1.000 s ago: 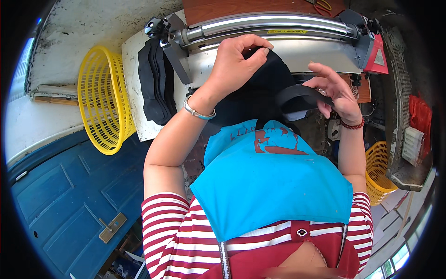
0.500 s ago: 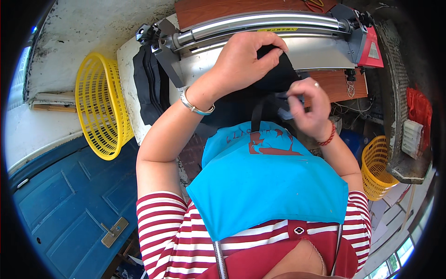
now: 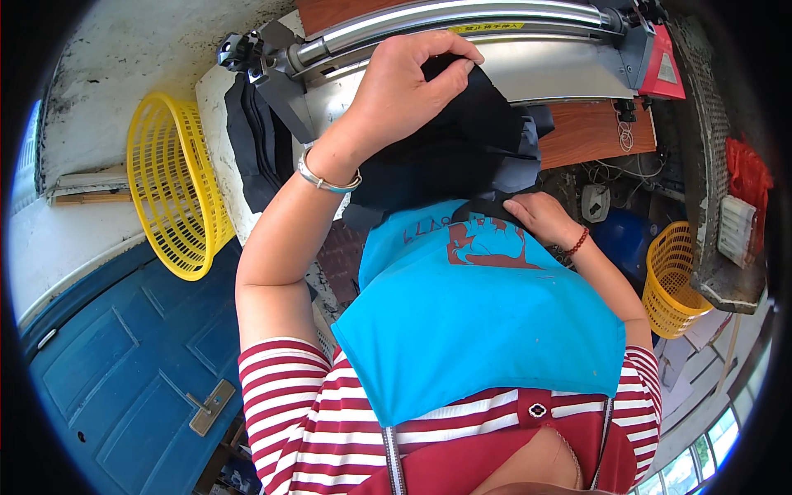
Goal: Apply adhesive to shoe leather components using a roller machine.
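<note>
The left hand (image 3: 404,87) is raised in front of a roller machine, its thumb and forefinger pinching the upper edge of a black fabric piece (image 3: 474,111). That piece hangs down from the pinch toward the lap, in front of the machine's bare metal plate (image 3: 557,74), and its lower part merges with other dark cloth (where one ends and the next begins is hard to tell). The right hand (image 3: 546,219) is low, beside the printed top of a blue apron (image 3: 487,330), with its fingers bent against a black strip (image 3: 491,209); whether they grasp it or only rest there I cannot tell.

Behind the raised hand runs a polished metal roller (image 3: 462,21), with a red end housing (image 3: 662,70) at its right. A stack of black fabric pieces (image 3: 257,144) lies on the white tabletop (image 3: 216,120), left of the machine. Further left, a yellow plastic basket (image 3: 181,190) stands tilted beside that tabletop, above a blue panelled door (image 3: 140,355). A second yellow basket (image 3: 672,285) sits lower at the right, near the right forearm (the one with a red beaded bracelet (image 3: 580,241)).
</note>
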`<state>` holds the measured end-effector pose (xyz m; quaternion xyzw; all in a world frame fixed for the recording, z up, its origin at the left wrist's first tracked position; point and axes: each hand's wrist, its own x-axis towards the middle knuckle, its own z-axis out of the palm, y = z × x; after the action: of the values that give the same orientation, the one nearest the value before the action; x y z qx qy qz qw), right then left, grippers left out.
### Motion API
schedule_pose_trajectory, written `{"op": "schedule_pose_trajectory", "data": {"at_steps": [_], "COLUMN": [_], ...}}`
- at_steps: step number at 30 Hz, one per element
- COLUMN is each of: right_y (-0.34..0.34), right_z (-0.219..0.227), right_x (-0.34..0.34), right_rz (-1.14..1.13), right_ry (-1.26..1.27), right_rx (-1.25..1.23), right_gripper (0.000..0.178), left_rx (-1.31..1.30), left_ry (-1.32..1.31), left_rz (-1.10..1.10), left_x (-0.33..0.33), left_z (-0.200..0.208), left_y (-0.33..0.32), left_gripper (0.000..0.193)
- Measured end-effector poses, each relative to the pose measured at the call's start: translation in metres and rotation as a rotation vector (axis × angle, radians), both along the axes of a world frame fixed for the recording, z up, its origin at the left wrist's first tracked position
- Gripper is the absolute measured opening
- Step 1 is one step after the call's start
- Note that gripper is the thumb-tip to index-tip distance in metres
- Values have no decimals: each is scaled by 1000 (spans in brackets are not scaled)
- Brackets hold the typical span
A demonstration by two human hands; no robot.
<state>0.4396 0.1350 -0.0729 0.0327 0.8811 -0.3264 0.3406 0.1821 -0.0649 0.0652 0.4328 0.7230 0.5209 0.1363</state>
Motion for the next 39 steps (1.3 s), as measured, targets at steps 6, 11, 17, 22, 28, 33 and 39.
{"op": "schedule_pose_trajectory", "data": {"at_steps": [6,11,17,22,28,33,39], "right_y": [31,-4,-16,-11,-14,-22,-4], "right_z": [26,86,61,54,57,58,71], "right_x": [-11,-101,-123,-127,-145,-187,-173], "right_rz": [-282,-413,-572,-623,-623,-582,-475], "right_ry": [307,1260,707,505,446,652,810], "right_rx": [55,34,-806,-667,-657,-456,-73], "right_gripper": [18,25,33,23,22,18,17], "left_rx": [-9,-42,-14,-82,-689,-835,-837], "left_ry": [33,-29,-150,576,392,62,-249], "left_rz": [2,-36,47,315,249,99,35], "left_x": [-1,-2,-18,-43,-91,-135,-168], "left_z": [2,6,2,-28,-29,-44,-48], "left_y": [-2,3,-6,-7,24,38,51], "left_gripper": [15,14,15,22,53,64,34]}}
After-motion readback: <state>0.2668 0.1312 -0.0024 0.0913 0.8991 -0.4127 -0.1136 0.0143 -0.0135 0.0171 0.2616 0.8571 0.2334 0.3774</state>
